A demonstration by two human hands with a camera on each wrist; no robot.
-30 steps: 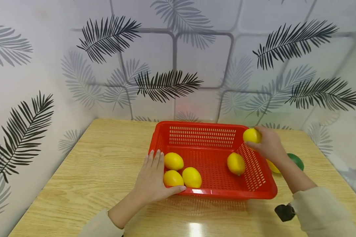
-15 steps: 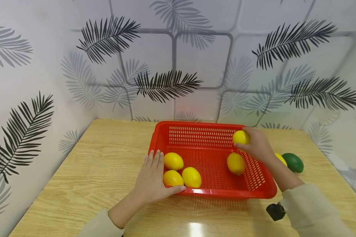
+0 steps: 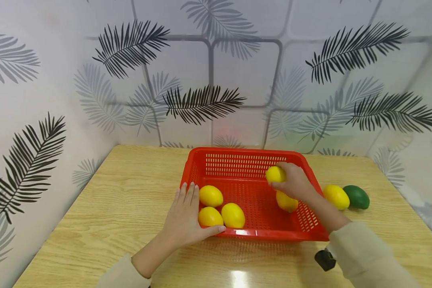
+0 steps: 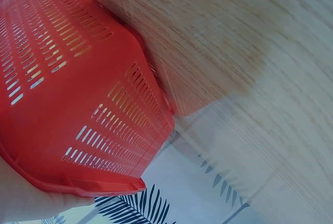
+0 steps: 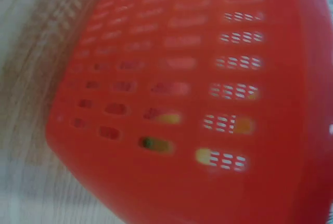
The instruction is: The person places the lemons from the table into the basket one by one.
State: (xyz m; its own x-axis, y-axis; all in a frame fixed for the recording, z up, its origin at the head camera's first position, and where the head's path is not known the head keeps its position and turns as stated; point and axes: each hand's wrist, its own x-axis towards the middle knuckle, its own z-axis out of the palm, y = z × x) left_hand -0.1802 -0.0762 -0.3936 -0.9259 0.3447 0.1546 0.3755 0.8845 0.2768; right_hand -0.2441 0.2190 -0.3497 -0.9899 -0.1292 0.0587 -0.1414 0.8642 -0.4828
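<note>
My right hand [image 3: 293,182] holds a yellow lemon [image 3: 275,175] inside the red plastic basket [image 3: 245,234], above another lemon [image 3: 287,202] at the basket's right side that it partly covers. My left hand [image 3: 184,220] rests on the basket's front left corner, fingers straight along the left rim and thumb along the front rim. Beside it, inside the basket, lie three lemons, one of them a lemon [image 3: 233,215] nearest the middle. In the left wrist view, part of the left hand [image 4: 31,198] shows at the rim. Basket wall [image 5: 260,193] fills the right wrist view, hiding the right hand.
On the wooden table [image 3: 104,208], right of the basket, a lemon [image 3: 336,197] lies against a dark green fruit [image 3: 357,197]. A wall [image 3: 187,64] with a leaf pattern stands behind the table. A black object [image 3: 325,260] hangs at the right sleeve.
My right hand has carried the lemon leftward from the basket's right rim to over its inside. The lemon beside the green fruit has come fully into view. My left hand stays put.
</note>
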